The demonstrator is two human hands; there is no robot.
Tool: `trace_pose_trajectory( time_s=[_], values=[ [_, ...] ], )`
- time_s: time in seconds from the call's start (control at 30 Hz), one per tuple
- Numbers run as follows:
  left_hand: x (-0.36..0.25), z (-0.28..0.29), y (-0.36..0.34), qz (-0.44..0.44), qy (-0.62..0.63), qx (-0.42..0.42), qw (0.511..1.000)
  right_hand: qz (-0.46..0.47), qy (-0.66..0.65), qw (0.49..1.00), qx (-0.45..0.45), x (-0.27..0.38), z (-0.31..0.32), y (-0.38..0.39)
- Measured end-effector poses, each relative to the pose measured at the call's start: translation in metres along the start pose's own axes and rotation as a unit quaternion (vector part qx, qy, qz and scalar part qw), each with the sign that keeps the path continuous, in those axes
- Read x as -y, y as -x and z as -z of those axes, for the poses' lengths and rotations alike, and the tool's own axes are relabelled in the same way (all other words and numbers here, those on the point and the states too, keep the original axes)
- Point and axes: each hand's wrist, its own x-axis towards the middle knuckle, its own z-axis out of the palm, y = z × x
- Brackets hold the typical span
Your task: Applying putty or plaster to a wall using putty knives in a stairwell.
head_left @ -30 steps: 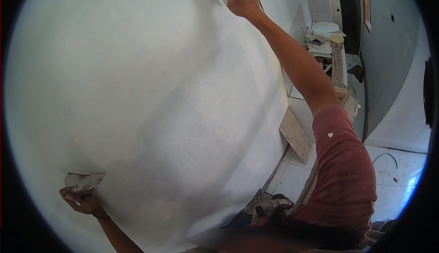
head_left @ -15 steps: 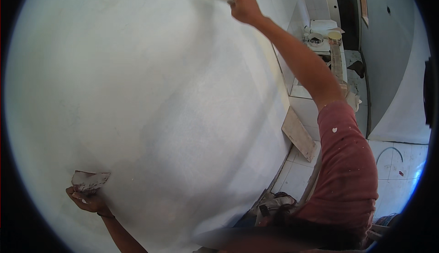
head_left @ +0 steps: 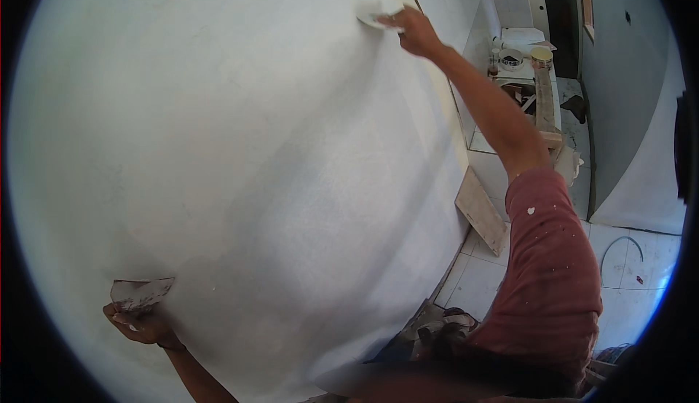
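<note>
A broad white plastered wall [head_left: 240, 148] fills most of the view. My right hand [head_left: 415, 30] is raised high at the upper right and grips a flat putty blade [head_left: 375, 18] pressed against the wall. My left hand [head_left: 138, 323] is low at the lower left, close to the wall, and holds a second flat blade [head_left: 142, 292] smeared with white putty. My right arm in a dark red sleeve [head_left: 546, 257] stretches up from the lower right.
A white tiled floor [head_left: 619, 257] lies at the right. A wooden board [head_left: 480, 210] leans at the wall's foot. Farther back stand a small bucket [head_left: 540, 55], containers and a wooden plank [head_left: 542, 101]. Crumpled debris [head_left: 444, 326] lies by the wall base.
My right hand has swept the blade along the wall, first to the left and now down and to the right. My left hand with its blade stays almost in place.
</note>
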Motion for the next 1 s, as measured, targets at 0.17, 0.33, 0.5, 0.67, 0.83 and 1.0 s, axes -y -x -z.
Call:
trace_pose_trajectory(
  time_s=[0.17,0.33,0.5,0.67,0.83,1.0],
  values=[
    [0.002,-0.002,0.002,0.006,-0.007,0.028,1.0,-0.099,-0.114,0.988,-0.014,0.039,-0.029,0.123],
    [-0.01,-0.003,-0.005,-0.006,-0.021,0.082,0.996,-0.176,-0.128,0.975,-0.043,0.056,-0.031,0.151],
    [-0.049,0.031,0.02,0.053,-0.021,0.109,0.992,-0.65,-0.31,0.694,-0.006,0.041,-0.04,0.118],
    [-0.085,0.131,0.089,0.158,-0.051,0.132,0.977,-0.543,-0.377,0.747,-0.069,0.057,0.004,-0.025],
    [-0.082,0.2,0.154,0.328,-0.097,0.063,0.937,-0.392,-0.405,0.823,-0.066,0.09,0.064,-0.187],
    [-0.083,0.188,0.186,0.411,-0.008,-0.051,0.91,-0.275,-0.248,0.929,0.005,0.201,0.125,-0.216]
  ],
)
